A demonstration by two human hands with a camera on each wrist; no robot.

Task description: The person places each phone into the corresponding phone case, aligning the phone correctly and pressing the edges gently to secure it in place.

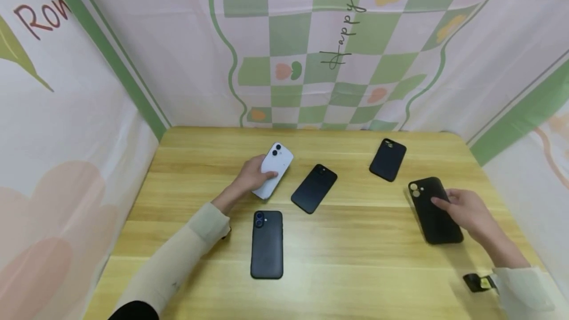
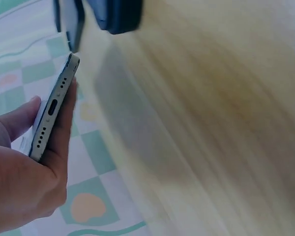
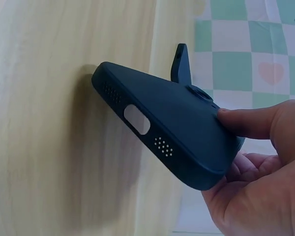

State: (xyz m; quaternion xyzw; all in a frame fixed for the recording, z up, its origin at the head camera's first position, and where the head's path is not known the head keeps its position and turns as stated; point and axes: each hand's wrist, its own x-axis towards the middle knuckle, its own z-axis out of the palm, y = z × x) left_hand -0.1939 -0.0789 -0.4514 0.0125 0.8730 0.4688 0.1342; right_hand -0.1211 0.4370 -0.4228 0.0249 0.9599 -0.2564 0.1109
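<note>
My left hand [image 1: 251,177] grips a white smartphone [image 1: 277,162], thumb across its back, with the two camera lenses at the far end. In the left wrist view the charging port [image 2: 52,107] and speaker holes show on its bottom edge, raised over the table. On the right, my right hand [image 1: 470,212] pinches a black phone case [image 1: 430,214] between the thumb on its back and the fingers beneath. The right wrist view shows this phone case [image 3: 162,113] tilted above the wood, with a port cutout [image 3: 137,119] and small holes along its lower edge.
A black smartphone [image 1: 314,189] lies right of the white one. Nearer the front lies a dark phone [image 1: 267,246] with blue-ringed lenses. Another black phone case [image 1: 388,160] rests at the back right. Printed cloth [image 1: 293,38] hangs behind the wooden table [image 1: 355,280] and along both sides.
</note>
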